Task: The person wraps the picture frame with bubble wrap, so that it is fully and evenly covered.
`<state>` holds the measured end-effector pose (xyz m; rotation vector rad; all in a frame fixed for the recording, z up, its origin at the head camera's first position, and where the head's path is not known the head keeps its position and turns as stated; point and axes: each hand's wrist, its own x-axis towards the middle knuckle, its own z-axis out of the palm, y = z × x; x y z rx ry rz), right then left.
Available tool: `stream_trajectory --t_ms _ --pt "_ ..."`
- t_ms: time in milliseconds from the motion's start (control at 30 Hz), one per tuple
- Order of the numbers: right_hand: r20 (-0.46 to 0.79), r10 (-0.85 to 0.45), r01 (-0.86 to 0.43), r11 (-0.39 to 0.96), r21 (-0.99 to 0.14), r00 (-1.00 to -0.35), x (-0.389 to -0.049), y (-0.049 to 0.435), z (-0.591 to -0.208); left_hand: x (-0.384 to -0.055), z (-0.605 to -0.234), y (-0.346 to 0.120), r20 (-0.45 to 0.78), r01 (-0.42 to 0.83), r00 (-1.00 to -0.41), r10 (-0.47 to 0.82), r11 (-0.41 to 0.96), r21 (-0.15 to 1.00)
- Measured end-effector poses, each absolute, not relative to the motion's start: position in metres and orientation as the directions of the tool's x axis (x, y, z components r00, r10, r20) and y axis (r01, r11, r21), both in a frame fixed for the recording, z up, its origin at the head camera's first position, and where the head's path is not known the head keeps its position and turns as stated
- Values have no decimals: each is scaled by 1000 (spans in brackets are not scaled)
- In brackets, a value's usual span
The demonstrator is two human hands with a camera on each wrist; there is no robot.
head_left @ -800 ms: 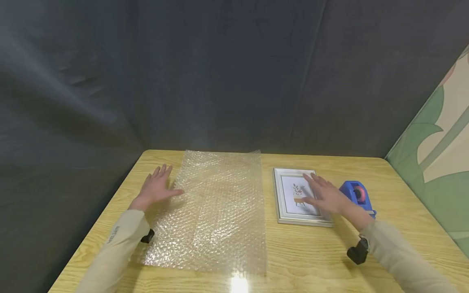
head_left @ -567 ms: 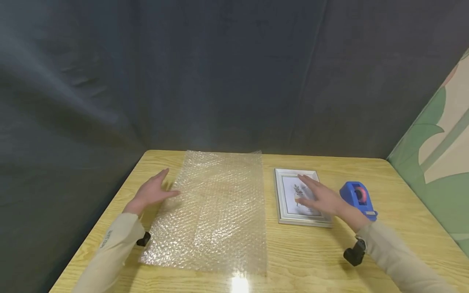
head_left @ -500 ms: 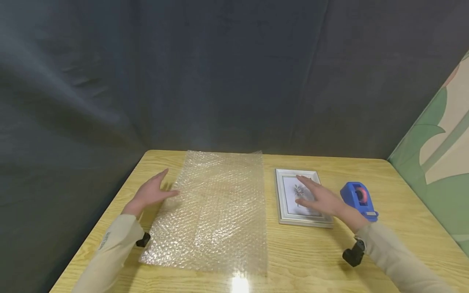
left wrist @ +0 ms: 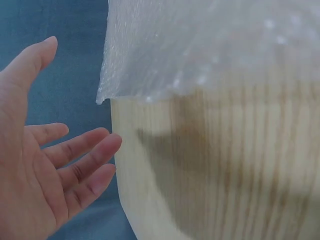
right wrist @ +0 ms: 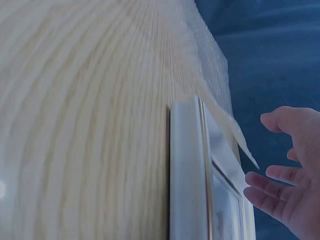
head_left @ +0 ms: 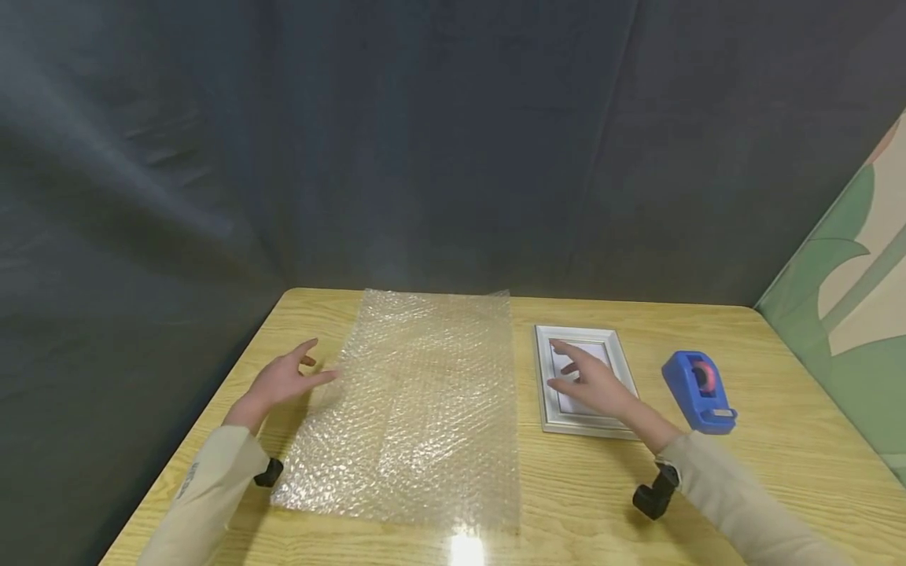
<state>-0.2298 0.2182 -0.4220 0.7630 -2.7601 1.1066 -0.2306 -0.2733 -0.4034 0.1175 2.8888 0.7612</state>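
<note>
The picture frame [head_left: 569, 405] lay flat, face up, right of the middle of the surface [head_left: 566, 487], and from my distant seat I watched the right hand [head_left: 593, 385] above it. Over the last moment that hand had drifted leftward across the frame, its index finger and thumb reaching out while the other fingers bent under. It was released and gripped nothing; the wrist view showed its fingers loosely bent past the frame's edge, though I could not rule out a light touch. Just left of the frame, with a strip of bare surface between, the bubble wrap [head_left: 418, 409] lay spread out flat. At its left edge was the left hand [head_left: 279, 380], which had drawn back a little toward the near side, its fingers bending inward. It too was released, with its thumb pointing at the wrap's edge; in the left wrist view the hand appeared apart from the sheet. The frame and wrap had kept their places, so I judged that the shift was in the hands alone and that the work had not advanced. To the right of the frame sat the blue tape dispenser [head_left: 697, 401], now in plainer sight since the right forearm had moved off it. Dark cloth [head_left: 453, 141] hung behind everything.
</note>
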Motion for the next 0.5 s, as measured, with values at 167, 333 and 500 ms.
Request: stream_trajectory --t_ms 167,333,500 --pt "197 -391 -407 580 -705 -899 -231 206 -425 -229 -408 -275 -166 20 -978 127 848 529" --pt "156 -381 -349 512 -785 -911 -235 195 -427 -227 -410 -275 -189 14 -971 148 820 572" --pt "113 -403 -304 450 -840 -908 -240 182 -430 -229 -412 -274 -186 30 -967 175 801 598"
